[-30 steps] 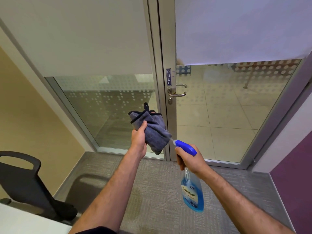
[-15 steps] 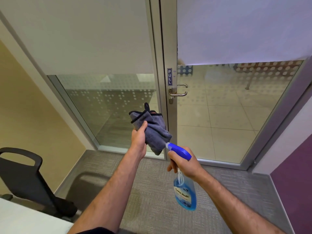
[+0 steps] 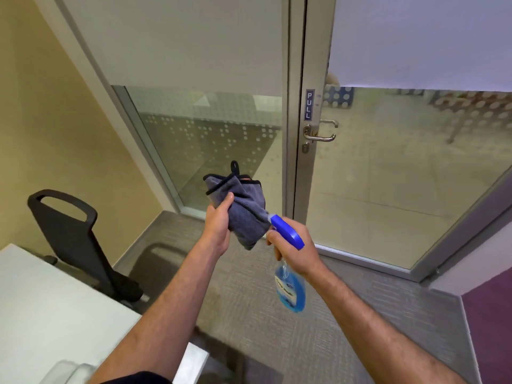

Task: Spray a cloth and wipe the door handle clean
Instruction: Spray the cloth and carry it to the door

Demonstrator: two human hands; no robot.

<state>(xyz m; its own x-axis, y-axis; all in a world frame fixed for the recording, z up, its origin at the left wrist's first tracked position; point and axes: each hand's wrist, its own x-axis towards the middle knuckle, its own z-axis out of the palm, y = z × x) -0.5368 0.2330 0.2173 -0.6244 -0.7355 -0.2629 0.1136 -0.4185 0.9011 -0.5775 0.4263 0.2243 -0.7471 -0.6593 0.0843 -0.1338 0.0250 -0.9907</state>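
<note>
Cloth (image 3: 243,209), grey, dark-edged, bunched in the gripping left hand (image 3: 217,231); right hand (image 3: 297,250) clutches the spray bottle (image 3: 291,292).

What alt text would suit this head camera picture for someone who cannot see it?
A left hand holds up a grey cloth while the right hand aims a blue spray bottle at it. Beyond them stands a glass door with a metal handle under a PULL sign.
</note>
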